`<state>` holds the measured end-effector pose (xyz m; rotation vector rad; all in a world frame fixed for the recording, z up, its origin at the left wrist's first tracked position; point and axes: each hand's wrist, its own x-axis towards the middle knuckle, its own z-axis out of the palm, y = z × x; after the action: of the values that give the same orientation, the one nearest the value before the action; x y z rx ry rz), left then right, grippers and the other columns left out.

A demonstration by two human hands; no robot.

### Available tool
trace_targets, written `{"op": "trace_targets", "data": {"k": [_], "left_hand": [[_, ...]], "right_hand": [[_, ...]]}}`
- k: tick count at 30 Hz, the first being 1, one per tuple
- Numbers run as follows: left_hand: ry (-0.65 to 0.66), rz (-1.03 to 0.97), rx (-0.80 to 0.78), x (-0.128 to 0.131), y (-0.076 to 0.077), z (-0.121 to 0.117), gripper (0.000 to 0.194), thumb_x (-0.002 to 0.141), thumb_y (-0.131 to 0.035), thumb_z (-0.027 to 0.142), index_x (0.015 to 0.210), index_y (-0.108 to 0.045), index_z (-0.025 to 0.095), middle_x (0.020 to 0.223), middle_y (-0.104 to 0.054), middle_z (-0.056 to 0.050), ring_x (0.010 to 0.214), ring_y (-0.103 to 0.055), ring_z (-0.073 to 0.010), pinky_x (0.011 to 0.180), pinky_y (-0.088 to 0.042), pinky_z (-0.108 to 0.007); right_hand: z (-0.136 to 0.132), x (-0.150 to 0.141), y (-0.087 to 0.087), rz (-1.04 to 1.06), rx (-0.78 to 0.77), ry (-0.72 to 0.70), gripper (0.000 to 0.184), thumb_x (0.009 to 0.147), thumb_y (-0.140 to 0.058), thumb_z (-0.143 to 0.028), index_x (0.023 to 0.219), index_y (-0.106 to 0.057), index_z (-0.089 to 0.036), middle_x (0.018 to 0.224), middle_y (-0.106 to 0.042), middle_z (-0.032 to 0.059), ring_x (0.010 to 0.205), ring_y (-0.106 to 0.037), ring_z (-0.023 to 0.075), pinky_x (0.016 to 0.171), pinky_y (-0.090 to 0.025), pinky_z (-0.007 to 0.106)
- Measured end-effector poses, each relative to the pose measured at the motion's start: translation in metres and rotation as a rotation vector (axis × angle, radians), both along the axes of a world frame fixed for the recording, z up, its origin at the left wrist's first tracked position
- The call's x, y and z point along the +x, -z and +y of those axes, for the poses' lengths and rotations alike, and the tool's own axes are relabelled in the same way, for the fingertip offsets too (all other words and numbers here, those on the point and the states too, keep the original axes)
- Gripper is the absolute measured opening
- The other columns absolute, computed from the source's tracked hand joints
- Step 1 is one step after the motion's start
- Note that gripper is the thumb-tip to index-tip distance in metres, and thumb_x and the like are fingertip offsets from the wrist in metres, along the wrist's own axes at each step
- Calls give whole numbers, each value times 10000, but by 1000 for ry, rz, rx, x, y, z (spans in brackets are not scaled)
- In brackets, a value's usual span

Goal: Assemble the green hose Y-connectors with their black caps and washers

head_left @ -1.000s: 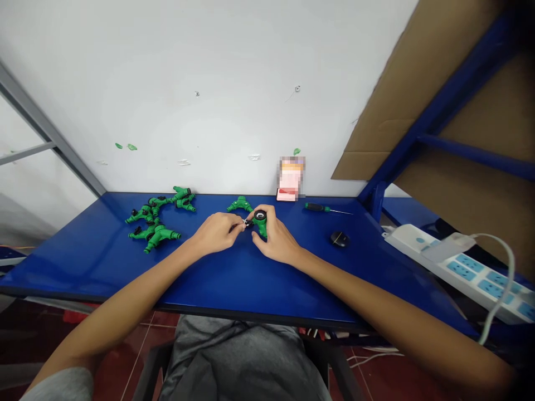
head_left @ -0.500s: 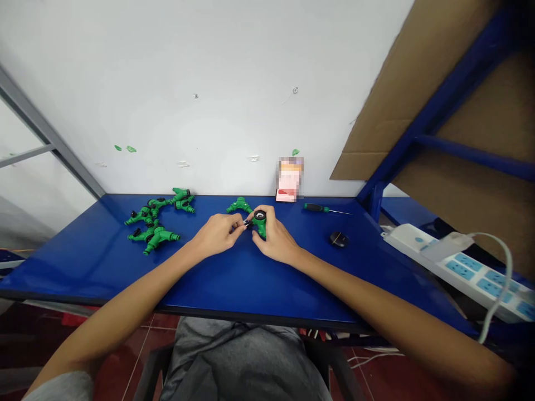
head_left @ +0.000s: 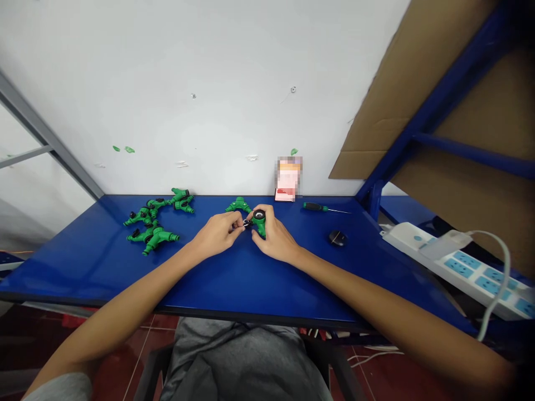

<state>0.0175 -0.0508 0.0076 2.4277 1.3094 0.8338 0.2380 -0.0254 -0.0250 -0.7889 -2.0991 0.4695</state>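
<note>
My right hand (head_left: 276, 236) is closed around a green hose splitter (head_left: 259, 225), whose round black collar faces up. At the splitter's left side, my left hand (head_left: 220, 232) pinches a small black-and-silver part (head_left: 246, 224); its exact kind is too small to tell, and the fingertips partly hide it. Just behind my hands lies a separate green hose fitting (head_left: 238, 204), partly covered by my fingers. Both hands are held low over the blue table (head_left: 234, 284).
Several green hose splitters (head_left: 157, 238) lie clustered on the left. A green-and-black screwdriver (head_left: 316, 207) and a round black object (head_left: 337, 238) are on the right. A phone-like blurred panel (head_left: 286, 181) leans on the wall. A white power strip (head_left: 451, 262) runs along the right edge.
</note>
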Motion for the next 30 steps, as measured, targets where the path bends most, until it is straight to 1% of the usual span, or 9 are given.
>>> {"op": "trace_targets", "data": {"k": [6, 13, 17, 22, 24, 26, 27, 28, 30], "left_hand": [[-3, 103, -20, 0, 1, 1, 225, 1071, -479, 249, 889, -604, 202, 817, -690, -34, 690, -610, -191, 665, -371, -306], [10, 13, -12, 2, 7, 1, 18, 978, -608, 186, 972, -610, 202, 899, -706, -20, 664, -596, -159, 658, -398, -282], [16, 13, -18, 2, 8, 3, 130, 1025, -547, 204, 918, -621, 205, 853, -712, -22, 690, -632, -175, 687, -420, -287], [33, 20, -77, 4, 6, 2, 267, 1072, -446, 228, 868, -617, 208, 878, -742, -42, 767, -690, -202, 752, -454, -306], [19, 13, -68, 5, 6, 1, 201, 1067, -471, 248, 935, -619, 210, 849, -711, -25, 711, -651, -191, 705, -431, -303], [11, -9, -53, 7, 8, 0, 85, 1040, -544, 260, 1073, -608, 217, 840, -678, 1, 681, -617, -180, 671, -412, -293], [9, -24, -43, 7, 9, 0, 110, 1023, -581, 262, 1126, -590, 222, 844, -665, 11, 679, -608, -176, 667, -411, -288], [10, -33, -29, 8, 9, 0, 139, 1011, -608, 262, 1141, -575, 226, 849, -656, 17, 685, -603, -174, 669, -413, -284], [15, -38, 2, 9, 11, -1, 83, 1014, -613, 264, 1070, -563, 228, 861, -645, 11, 707, -601, -172, 677, -419, -282]], "right_hand": [[0, 0, 0, 2, 3, -5, 499, 875, -581, -139, 1299, -351, -268, 1222, -689, 120, 1104, -727, 296, 962, -579, 478], [0, 0, 1, 1, 7, 0, 494, 879, -580, -148, 1303, -355, -266, 1209, -687, 114, 1093, -728, 290, 962, -577, 474], [0, 1, 0, -6, -5, 6, 498, 881, -584, -149, 1306, -352, -266, 1223, -691, 115, 1102, -727, 292, 961, -576, 473], [1, 1, 1, -9, -8, 4, 503, 879, -577, -142, 1309, -347, -264, 1223, -691, 112, 1105, -724, 290, 968, -570, 475], [1, 1, 1, -11, -11, 5, 493, 883, -575, -148, 1306, -349, -263, 1223, -686, 114, 1105, -723, 288, 964, -570, 470], [0, 1, 1, -29, -16, 14, 480, 891, -575, -169, 1306, -351, -256, 1221, -677, 123, 1083, -724, 293, 941, -573, 469], [-1, 1, 2, -45, -18, 22, 475, 896, -576, -183, 1310, -351, -250, 1216, -672, 129, 1064, -724, 297, 923, -576, 469], [-2, 1, 2, -62, -19, 31, 473, 900, -577, -197, 1314, -352, -245, 1204, -667, 133, 1039, -724, 300, 901, -578, 468], [-3, 0, 3, -88, -20, 45, 477, 904, -576, -218, 1325, -353, -239, 1171, -662, 130, 991, -723, 304, 857, -581, 461]]}}
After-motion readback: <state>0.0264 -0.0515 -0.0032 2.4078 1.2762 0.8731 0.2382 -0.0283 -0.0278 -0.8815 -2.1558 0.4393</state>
